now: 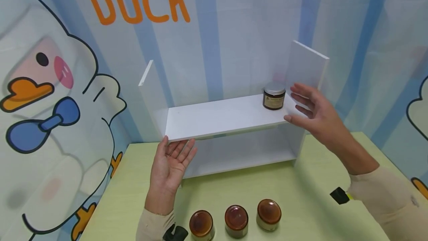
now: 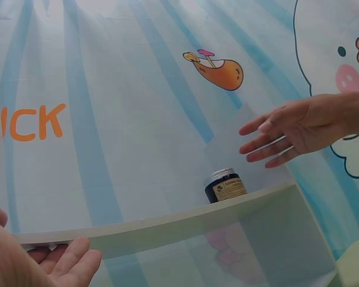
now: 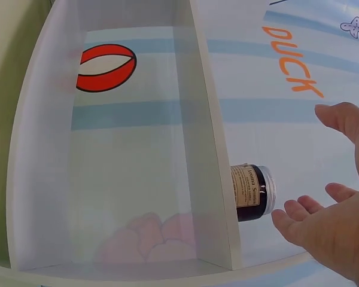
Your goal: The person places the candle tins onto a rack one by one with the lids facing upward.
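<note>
A small dark jar [image 1: 274,97] with a silvery lid and a tan label stands at the right end of the white shelf's upper board [image 1: 214,118]. Just to its right, my right hand [image 1: 314,116] is spread, thumb apart from the fingers, with nothing in it. The right wrist view shows a gap between this hand [image 3: 329,221] and the jar [image 3: 251,192]. My left hand [image 1: 172,164] is palm up at the board's front left corner, fingers extended at its underside. In the left wrist view, the fingertips [image 2: 78,263] show just below the board's edge.
Three jars with reddish-brown tops, one of them in the middle [image 1: 236,220], stand in a row on the pale green table [image 1: 321,203] in front of the shelf. White side panels [image 1: 305,64] rise at both shelf ends. Behind hangs a striped duck-print backdrop [image 1: 247,21].
</note>
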The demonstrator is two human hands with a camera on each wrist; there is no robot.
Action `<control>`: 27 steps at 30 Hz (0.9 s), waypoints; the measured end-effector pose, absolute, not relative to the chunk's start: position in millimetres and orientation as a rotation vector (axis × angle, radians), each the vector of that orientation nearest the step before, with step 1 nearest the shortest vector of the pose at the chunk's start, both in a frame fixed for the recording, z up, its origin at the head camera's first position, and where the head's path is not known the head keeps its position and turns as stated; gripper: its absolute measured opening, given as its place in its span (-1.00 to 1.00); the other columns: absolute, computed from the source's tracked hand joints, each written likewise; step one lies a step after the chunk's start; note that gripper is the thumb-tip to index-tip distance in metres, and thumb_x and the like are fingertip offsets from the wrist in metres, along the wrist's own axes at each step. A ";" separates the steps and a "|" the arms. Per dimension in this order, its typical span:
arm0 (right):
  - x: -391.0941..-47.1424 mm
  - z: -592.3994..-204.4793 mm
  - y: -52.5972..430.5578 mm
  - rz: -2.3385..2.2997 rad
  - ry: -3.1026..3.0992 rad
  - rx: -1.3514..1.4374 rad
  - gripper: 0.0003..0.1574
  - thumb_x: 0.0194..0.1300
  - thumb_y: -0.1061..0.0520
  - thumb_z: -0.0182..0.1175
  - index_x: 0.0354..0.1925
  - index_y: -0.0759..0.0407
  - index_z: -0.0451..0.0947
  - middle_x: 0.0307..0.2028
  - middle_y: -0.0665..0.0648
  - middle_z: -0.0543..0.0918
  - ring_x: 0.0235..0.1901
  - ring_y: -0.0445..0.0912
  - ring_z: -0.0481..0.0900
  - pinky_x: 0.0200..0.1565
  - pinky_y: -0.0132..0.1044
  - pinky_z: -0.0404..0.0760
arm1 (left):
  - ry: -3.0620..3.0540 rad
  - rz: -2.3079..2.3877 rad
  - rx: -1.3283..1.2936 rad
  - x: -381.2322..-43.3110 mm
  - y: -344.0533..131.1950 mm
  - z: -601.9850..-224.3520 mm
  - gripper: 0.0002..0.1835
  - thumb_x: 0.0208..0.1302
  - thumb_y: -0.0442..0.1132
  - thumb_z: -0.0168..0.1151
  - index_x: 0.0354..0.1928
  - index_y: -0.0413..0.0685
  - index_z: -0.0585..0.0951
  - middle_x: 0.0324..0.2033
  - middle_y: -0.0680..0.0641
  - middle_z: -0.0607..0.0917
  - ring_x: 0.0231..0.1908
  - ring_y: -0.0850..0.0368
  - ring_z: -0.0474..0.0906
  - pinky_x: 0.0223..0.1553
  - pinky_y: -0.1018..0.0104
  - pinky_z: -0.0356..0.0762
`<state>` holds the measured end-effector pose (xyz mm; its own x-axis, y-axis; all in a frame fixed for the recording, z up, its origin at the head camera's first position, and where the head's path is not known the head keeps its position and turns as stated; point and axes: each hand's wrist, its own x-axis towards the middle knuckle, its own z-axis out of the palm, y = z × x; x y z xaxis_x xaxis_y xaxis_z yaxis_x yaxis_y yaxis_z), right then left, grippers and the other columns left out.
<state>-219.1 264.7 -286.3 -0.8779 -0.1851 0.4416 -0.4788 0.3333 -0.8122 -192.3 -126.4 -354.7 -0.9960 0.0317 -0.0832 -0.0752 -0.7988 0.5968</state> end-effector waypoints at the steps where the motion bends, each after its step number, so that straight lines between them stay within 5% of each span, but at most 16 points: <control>1: -217.3 -287.4 265.0 1.567 -2.327 0.601 0.04 0.30 0.25 0.39 0.57 0.00 0.09 0.51 0.08 0.26 0.48 0.07 0.26 0.27 -0.56 0.42 | 0.973 2.926 -0.108 -192.3 -126.3 -354.5 -0.43 0.61 0.08 -0.07 0.43 -0.12 0.25 0.08 -0.10 0.60 0.10 -0.02 0.67 0.25 0.08 0.57; 27: -181.0 -326.4 263.5 1.762 -2.261 0.748 0.00 0.32 0.44 0.29 0.56 0.14 0.06 0.44 0.35 0.25 0.37 -0.21 0.39 0.25 -0.53 0.47 | 0.936 2.938 -0.101 -192.6 -126.7 -355.0 -0.46 0.64 0.05 -0.12 0.42 -0.14 0.26 0.07 -0.11 0.59 0.12 -0.04 0.67 0.25 0.07 0.57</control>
<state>-181.0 263.5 -326.4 -0.8574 -0.2762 0.4342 -0.4886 0.1717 -0.8555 -192.6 -126.7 -355.0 -0.9963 0.0335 -0.0793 -0.0732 -0.8144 0.5757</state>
